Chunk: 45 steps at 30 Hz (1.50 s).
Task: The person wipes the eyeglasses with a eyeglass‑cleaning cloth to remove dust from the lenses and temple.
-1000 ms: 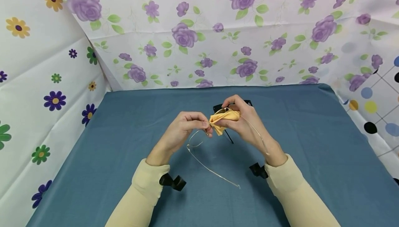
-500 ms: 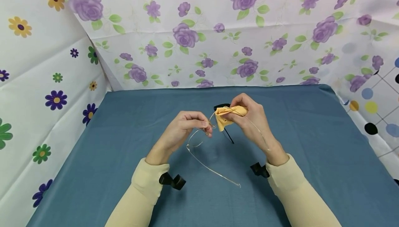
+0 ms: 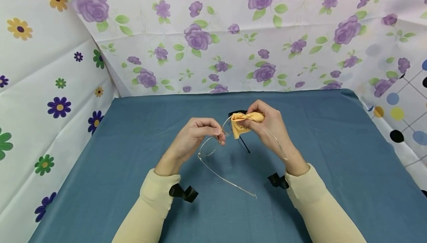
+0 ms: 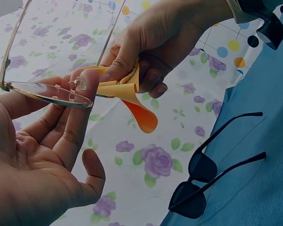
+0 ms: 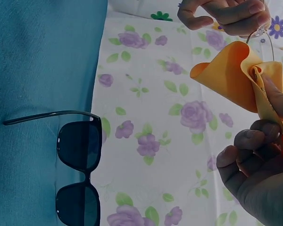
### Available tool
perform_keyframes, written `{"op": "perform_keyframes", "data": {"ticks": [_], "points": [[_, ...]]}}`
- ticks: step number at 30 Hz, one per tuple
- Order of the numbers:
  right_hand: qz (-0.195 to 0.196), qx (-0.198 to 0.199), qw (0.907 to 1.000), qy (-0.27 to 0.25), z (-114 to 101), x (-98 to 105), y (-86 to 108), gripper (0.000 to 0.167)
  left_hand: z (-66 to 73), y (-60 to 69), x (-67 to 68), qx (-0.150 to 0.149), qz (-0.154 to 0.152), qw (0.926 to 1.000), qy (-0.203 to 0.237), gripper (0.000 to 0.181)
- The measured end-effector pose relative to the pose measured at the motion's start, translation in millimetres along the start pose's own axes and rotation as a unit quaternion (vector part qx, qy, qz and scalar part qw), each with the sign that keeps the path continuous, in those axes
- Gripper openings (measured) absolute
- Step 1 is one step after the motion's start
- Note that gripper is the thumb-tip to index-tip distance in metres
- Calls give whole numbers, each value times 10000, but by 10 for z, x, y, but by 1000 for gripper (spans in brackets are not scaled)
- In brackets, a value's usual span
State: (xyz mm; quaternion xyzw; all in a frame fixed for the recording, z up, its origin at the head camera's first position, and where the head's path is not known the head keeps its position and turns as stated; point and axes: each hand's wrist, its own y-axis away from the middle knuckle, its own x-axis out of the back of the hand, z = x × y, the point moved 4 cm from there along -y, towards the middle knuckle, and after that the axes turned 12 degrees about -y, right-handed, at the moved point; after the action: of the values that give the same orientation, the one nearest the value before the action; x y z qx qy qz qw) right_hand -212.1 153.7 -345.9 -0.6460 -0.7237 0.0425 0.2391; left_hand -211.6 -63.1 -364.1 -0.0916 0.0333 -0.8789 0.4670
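Note:
Wire-rimmed eyeglasses [image 4: 47, 92] with clear lenses are held up between both hands. My left hand [image 3: 201, 135] pinches them around the bridge and near lens, with the nose pads by its fingertips in the left wrist view. One thin temple hangs down toward me in the head view. Farther right, my right hand [image 3: 271, 126] pinches a folded yellow cloth [image 3: 239, 128] around the other lens, which the cloth mostly hides. The cloth's loose corner curls outward in the right wrist view. The other temple runs back along my right wrist.
Black sunglasses [image 5: 80, 146] with dark lenses lie on the blue tablecloth [image 3: 133, 183] beyond the hands, temples unfolded, partly hidden by the cloth in the head view. A floral sheet [image 3: 200, 65] hangs behind the table. Black camera mounts [image 3: 183, 193] sit at both wrists.
My right hand has slid the yellow cloth rightward, away from the left fingers, baring part of the rim near the bridge. My left hand keeps its grip and has barely moved.

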Motion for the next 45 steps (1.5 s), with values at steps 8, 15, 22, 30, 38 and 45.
{"op": "perform_keyframes", "data": {"ticks": [8,15,22,30,38,45], "points": [[-436,-90,9990,-91,60,121,-21,24,16,-8,23,-174,360,9990,195,20],[-1884,-250,9753,-1123,83,21,10,22,-4,-31,5,-359,887,9941,518,23],[-2175,-588,9625,-1510,109,-329,71,25,14,-15,-13,-556,1083,9883,918,29],[-1855,-1158,9634,-1550,185,-456,91,30,37,-7,-37,-703,1107,9839,1214,34],[-1486,-1200,9707,-1459,154,-475,85,26,29,-6,-56,-769,1102,9834,1222,35],[-1376,-1047,9703,-1691,143,-561,120,28,38,-3,-62,-889,1259,9783,1386,34]]}}
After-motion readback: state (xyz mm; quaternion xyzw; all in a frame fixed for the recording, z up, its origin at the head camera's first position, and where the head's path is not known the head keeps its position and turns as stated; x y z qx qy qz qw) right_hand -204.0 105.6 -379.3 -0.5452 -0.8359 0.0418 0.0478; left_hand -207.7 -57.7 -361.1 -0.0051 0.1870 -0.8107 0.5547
